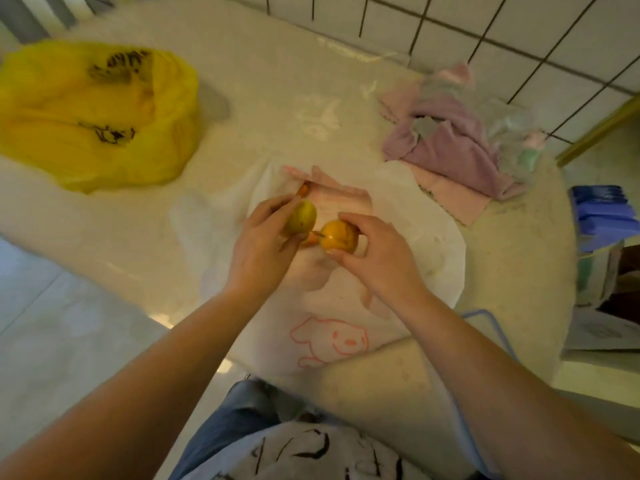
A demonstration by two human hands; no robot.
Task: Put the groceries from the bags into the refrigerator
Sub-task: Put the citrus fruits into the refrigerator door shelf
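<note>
At frame centre, the left hand (258, 244) grips a yellow-green fruit (300, 218) and the right hand (375, 252) grips an orange fruit (338, 236), both just above the open white bag (346, 327) on the bench (277, 116). The unloading step is under way; next, both fruits likely need carrying to the refrigerator, which is not in view.

Countertop (277, 81) with a bag (346, 306) lying at its near edge, directly before the person. Above the bag's mouth, the left hand (263, 244) holds one fruit (300, 218) and the right hand (374, 258) another (339, 236), the two fruits side by side. A second bag (93, 112) lies far left; a heap of cloths (457, 147) lies right, against the tiled wall (519, 29) behind.
</note>
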